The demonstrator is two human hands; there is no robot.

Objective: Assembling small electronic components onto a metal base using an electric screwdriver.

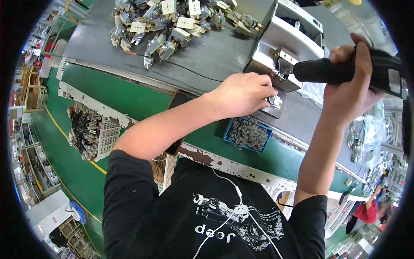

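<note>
Gripping the small metal part [274,101] by the metal stand [276,60], the left hand [241,93] should stay steady; the right hand [351,86] grips the black screwdriver [349,69] level.

parts pile [172,23] behind, screw tray [247,134] before fixture [278,64]

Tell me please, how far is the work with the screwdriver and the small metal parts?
Done: cannot tell. In hand: the left hand steadies a small metal part at the fixture; the right hand holds the black power screwdriver against it. Left: a pile of parts waits behind.
</note>
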